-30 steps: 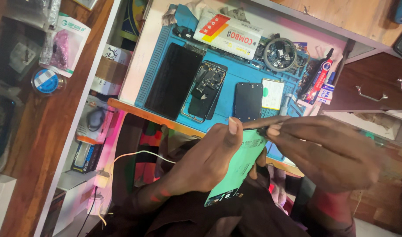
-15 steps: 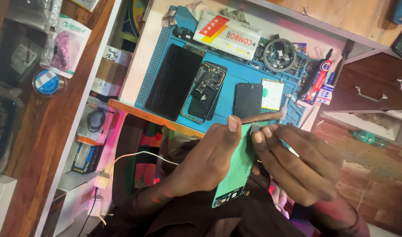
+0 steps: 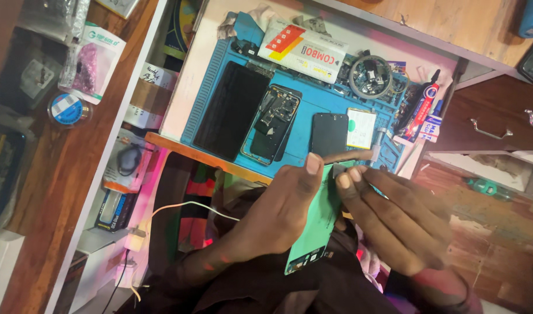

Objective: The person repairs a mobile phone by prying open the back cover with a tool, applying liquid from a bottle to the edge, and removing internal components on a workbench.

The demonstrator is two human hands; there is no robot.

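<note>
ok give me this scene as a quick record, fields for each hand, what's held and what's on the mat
left hand: grips the green phone panel, thumb at its top edge
right hand: fingertips on the panel's upper right edge
blue mat: black screen, opened phone frame, small black phone, battery
mat's right edge: glue tube
mat's top: white box

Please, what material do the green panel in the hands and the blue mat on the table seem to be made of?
Green panel: probably plastic or glass, smooth with a slight sheen; it is thin, flat and rigid between the left hand and right hand. Blue mat: likely silicone or rubber, matte, with moulded ridges and small compartments along its edges.
</note>
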